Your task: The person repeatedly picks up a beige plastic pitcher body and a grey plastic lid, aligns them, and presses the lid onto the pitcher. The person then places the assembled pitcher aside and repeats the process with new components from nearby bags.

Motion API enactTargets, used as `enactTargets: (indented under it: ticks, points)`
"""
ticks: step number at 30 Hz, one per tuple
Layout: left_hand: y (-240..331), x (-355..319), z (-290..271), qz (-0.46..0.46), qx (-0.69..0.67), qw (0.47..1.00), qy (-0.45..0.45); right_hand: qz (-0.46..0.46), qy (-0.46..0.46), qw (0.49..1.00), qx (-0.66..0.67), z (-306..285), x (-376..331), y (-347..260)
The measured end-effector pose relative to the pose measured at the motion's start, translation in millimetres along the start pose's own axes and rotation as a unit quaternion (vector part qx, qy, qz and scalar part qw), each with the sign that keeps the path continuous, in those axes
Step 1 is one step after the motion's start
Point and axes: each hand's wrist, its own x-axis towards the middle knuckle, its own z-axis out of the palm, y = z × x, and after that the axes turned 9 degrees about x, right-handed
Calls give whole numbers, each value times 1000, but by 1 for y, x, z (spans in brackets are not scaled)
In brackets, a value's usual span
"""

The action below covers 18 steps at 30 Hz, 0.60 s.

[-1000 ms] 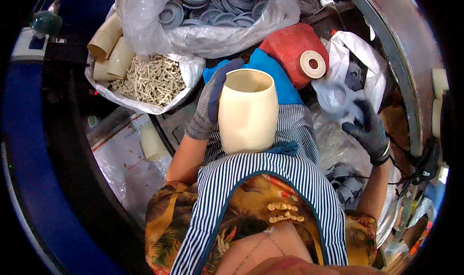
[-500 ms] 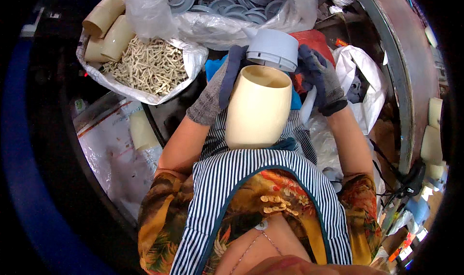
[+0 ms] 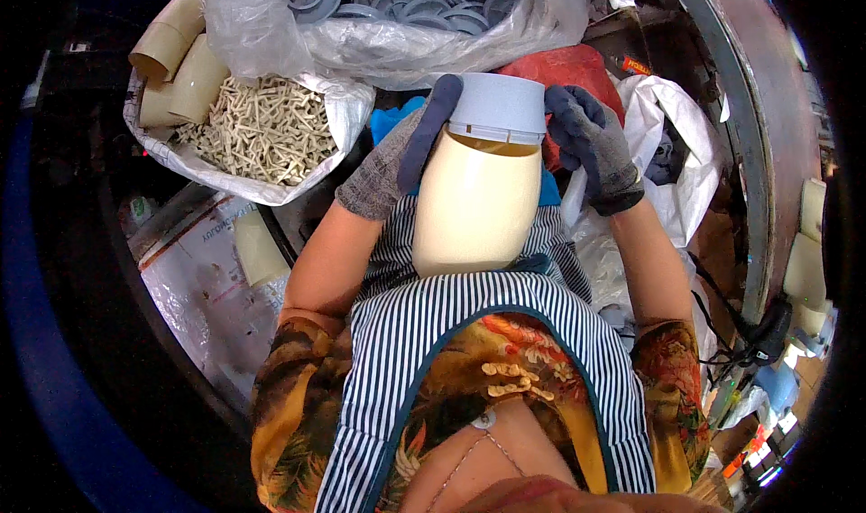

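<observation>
A cream, barrel-shaped container (image 3: 476, 211) stands upright in my lap against the striped apron. On its mouth sits a pale grey-blue plastic collar (image 3: 498, 107), slightly tilted, with a gap at the near side that shows the container's inside. My left hand (image 3: 406, 152), in a grey and dark blue glove, grips the collar's left side, its palm along the container's shoulder. The matching gloved right hand (image 3: 597, 147) has its fingers bent against the collar's right side. Its fingertips are partly hidden.
Ahead lies a clear plastic bag (image 3: 433, 48) of grey round parts. A white sack (image 3: 244, 188) at left holds small beige pieces and cream tubes. Red fabric (image 3: 577, 66) and another white sack (image 3: 672, 107) lie at right, beside a metal frame edge (image 3: 744, 152).
Both hands have lowered the collar from above the container onto its mouth. The collar is less tilted than before, and the whole view has shifted slightly.
</observation>
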Motion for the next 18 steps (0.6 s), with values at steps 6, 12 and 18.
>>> enactTargets:
  ticks: [6, 12, 18]
  points:
    - [6, -2, -7, 6, -34, 997, -71, 5, -3, 1000, 1, -1, 3, 0]
    - [8, -2, -4, 18, 36, 998, -41, -54, -14, 998, 10, -7, 11, 18]
    - [4, 8, -12, -3, 109, 993, -51, -126, 5, 990, -62, -7, 15, 27]
